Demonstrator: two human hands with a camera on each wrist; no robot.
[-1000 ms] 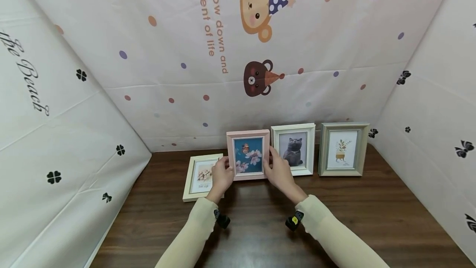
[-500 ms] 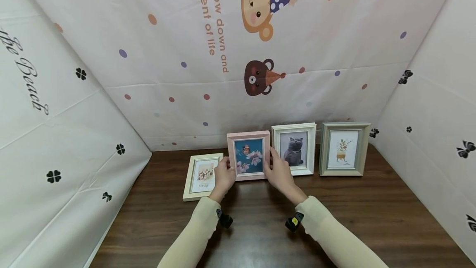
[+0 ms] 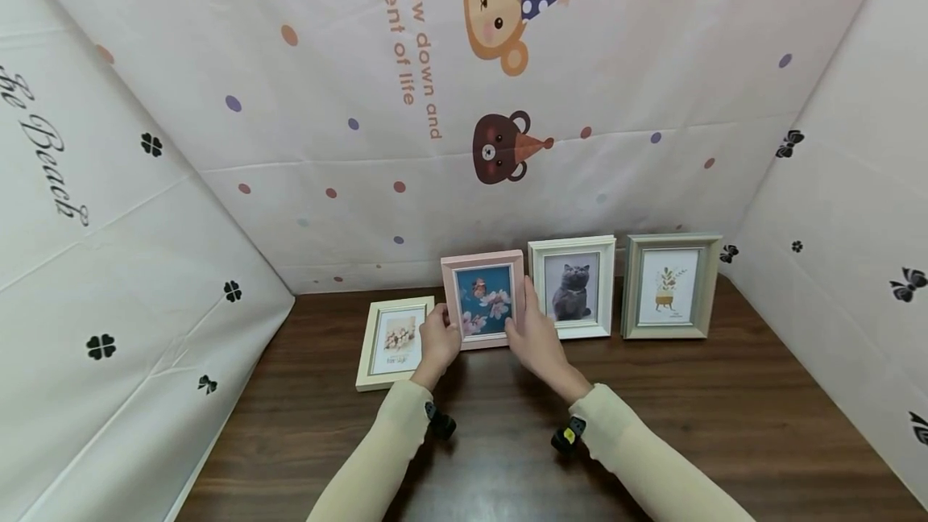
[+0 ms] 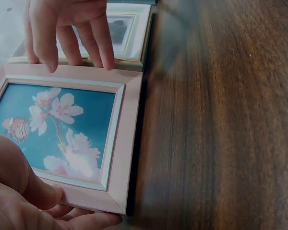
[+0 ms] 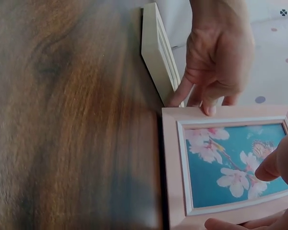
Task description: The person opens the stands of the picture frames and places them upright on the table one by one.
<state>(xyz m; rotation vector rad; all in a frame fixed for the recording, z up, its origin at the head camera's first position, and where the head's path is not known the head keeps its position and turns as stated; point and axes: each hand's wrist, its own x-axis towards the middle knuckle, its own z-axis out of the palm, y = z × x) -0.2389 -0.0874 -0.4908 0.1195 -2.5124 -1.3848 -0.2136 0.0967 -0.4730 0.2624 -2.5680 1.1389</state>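
A pink photo frame (image 3: 482,261) with blossoms and a butterfly on blue stands slightly tilted in the head view. My left hand (image 3: 440,337) pinches its left side, thumb on the front border, fingers at the outer edge. My right hand (image 3: 538,338) is at its right side. In the left wrist view, the fingers of that right hand (image 4: 69,31) are nearly straight and reach down between the pink frame and the white frame. The right thumb (image 5: 273,167) lies over the picture in the right wrist view; whether it touches the glass I cannot tell.
The white frame (image 3: 607,288) with a grey cat stands close on the right, then a grey-green frame (image 3: 631,288) with a plant print. A cream frame (image 3: 366,353) is at the left, behind my left hand. Patterned cloth walls (image 3: 326,224) enclose the brown wooden table (image 3: 652,425).
The right thumb has shifted from the pink frame's right edge inward over its front, and the right fingers have straightened upward. The left hand keeps its grip, and the frame tilts slightly more.
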